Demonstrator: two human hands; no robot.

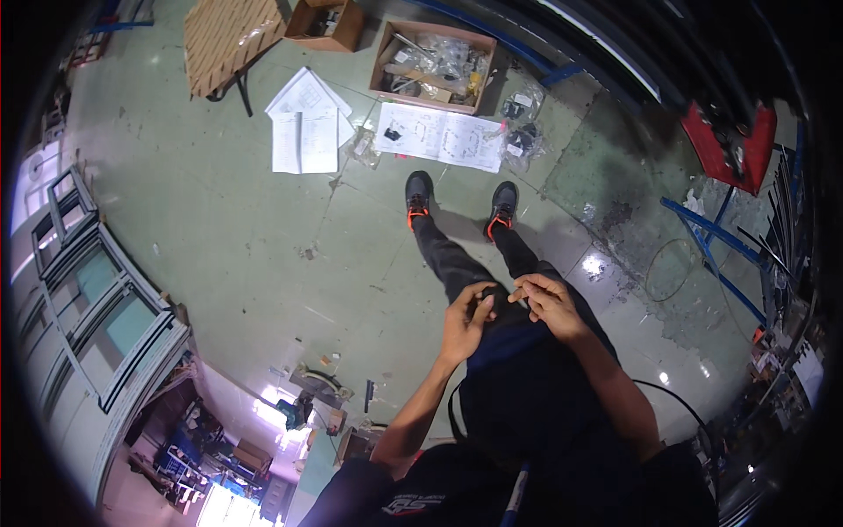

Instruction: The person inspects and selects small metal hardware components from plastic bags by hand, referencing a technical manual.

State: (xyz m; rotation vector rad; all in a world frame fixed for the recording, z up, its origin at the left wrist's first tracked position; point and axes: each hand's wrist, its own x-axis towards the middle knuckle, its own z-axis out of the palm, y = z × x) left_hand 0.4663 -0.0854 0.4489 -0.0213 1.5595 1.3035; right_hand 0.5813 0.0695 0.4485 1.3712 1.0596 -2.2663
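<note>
My left hand (467, 323) is held before my lap with its fingers curled and the thumb close to the fingertips. Something small and dark may lie in them, but it blends into my dark trousers (443, 255). Just to its right, my right hand (550, 305) has thumb and fingers pinched together. A small pale bit shows near those fingertips, too small to name. The two hands are close together but apart.
Beyond my shoes (420, 191), an open booklet (439, 133) and loose papers (304, 132) lie on the floor. Behind are a cardboard box (379, 86) of bagged parts and a smaller box (338, 39). Blue metal stands (716, 227) are at right, window frames (105, 307) at left.
</note>
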